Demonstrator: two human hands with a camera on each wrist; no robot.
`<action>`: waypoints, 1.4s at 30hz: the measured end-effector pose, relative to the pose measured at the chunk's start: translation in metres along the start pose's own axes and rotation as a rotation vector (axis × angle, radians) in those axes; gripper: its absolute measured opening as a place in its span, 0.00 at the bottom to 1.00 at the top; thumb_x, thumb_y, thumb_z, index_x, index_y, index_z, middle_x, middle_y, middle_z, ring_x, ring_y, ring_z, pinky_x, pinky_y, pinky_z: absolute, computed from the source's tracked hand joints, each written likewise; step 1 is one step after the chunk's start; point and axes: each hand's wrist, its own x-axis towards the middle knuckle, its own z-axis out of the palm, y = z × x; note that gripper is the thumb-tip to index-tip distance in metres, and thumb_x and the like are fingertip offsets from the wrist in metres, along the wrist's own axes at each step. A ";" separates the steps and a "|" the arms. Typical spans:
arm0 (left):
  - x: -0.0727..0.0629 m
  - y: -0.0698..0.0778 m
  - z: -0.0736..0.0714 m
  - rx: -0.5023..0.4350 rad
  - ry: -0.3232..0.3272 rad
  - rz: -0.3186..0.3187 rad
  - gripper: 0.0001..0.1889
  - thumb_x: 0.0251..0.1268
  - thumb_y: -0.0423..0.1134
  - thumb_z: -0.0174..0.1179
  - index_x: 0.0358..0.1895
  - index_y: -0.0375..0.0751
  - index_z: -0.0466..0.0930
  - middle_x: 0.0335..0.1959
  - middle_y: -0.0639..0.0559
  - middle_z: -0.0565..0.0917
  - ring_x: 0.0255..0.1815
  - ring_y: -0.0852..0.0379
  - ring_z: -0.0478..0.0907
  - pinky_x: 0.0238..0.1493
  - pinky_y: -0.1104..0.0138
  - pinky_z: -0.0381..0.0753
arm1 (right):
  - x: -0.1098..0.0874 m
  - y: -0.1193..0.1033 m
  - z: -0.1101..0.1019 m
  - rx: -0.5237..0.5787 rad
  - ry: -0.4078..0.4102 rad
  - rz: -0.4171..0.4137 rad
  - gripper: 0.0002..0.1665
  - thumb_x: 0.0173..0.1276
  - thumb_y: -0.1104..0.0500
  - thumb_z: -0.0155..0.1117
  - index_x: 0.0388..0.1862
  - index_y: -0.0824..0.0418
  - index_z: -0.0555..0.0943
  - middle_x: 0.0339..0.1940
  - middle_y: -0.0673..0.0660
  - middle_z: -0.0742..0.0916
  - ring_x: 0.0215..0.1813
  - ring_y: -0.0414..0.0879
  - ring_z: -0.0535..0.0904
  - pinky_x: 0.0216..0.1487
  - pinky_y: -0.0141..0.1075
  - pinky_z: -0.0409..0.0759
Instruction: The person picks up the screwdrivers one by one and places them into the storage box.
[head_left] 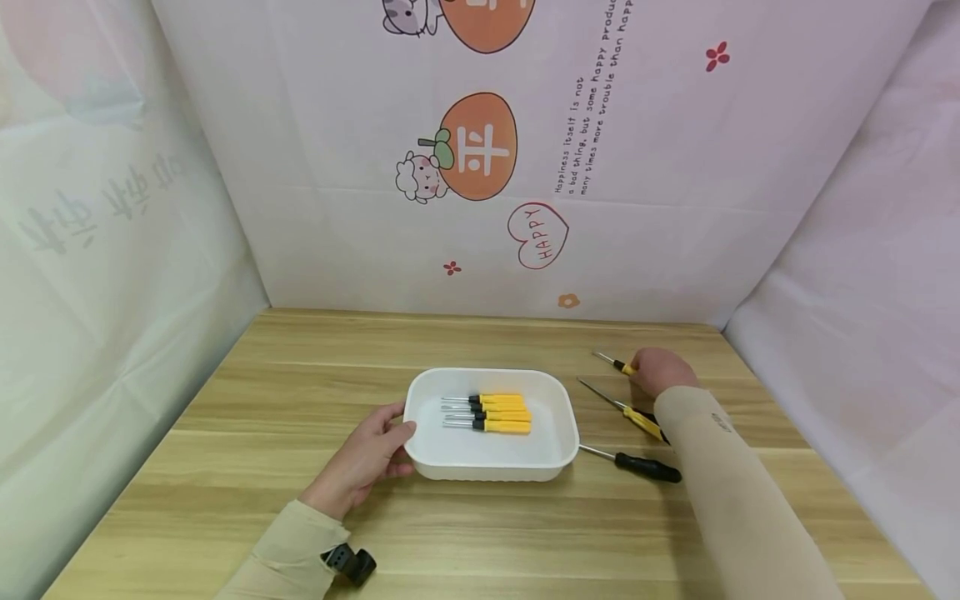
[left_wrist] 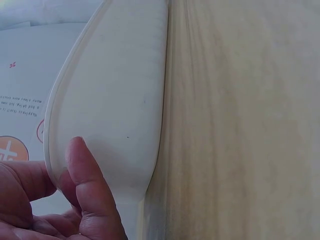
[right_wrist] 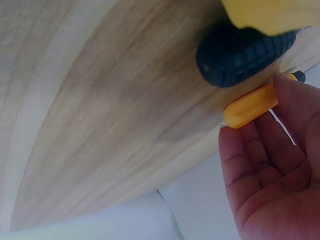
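My left hand (head_left: pixel 367 454) grips the left end of a white plastic tray (head_left: pixel 495 472), thumb over the rim and fingers against the outer wall. Inside the tray, several small screwdrivers (head_left: pixel 507 427) lie side by side, yellow handles to the right. Over at the right, my right hand (head_left: pixel 663 372) pinches the yellow handle of a small screwdriver (right_wrist: pixel 250 106) between thumb and fingers. Its thin shaft points left in the head view. Close beside that hand lie a larger yellow-handled screwdriver (head_left: pixel 643 423) and a black-handled one (right_wrist: pixel 245 55), partly hidden in the head view.
Nearer the front, another black-handled screwdriver (head_left: pixel 647 468) lies with its shaft tip at the tray's right side. The wooden table (head_left: pixel 480 542) meets a printed white sheet (head_left: pixel 337 250) at the back, and white sheets hang at both sides.
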 end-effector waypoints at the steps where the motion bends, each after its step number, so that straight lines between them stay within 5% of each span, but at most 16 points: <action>1: 0.000 0.000 0.000 0.001 0.000 0.000 0.28 0.82 0.38 0.54 0.78 0.37 0.63 0.45 0.42 0.72 0.35 0.54 0.77 0.34 0.67 0.85 | 0.001 0.000 0.001 -0.002 0.000 0.002 0.17 0.75 0.62 0.63 0.57 0.68 0.86 0.57 0.70 0.87 0.54 0.65 0.84 0.53 0.59 0.84; 25: 0.000 0.001 0.000 0.005 -0.004 -0.003 0.29 0.82 0.39 0.54 0.80 0.38 0.61 0.47 0.41 0.72 0.35 0.54 0.78 0.34 0.67 0.86 | -0.002 0.000 0.001 0.015 0.008 -0.029 0.15 0.77 0.58 0.59 0.48 0.66 0.89 0.44 0.65 0.90 0.37 0.53 0.82 0.42 0.51 0.83; 42: 0.000 0.000 -0.001 0.007 -0.009 0.001 0.29 0.82 0.39 0.53 0.80 0.37 0.60 0.47 0.41 0.73 0.35 0.54 0.78 0.34 0.66 0.86 | -0.006 -0.016 -0.012 0.155 0.016 -0.077 0.27 0.79 0.55 0.55 0.64 0.75 0.78 0.57 0.72 0.85 0.48 0.59 0.81 0.49 0.53 0.82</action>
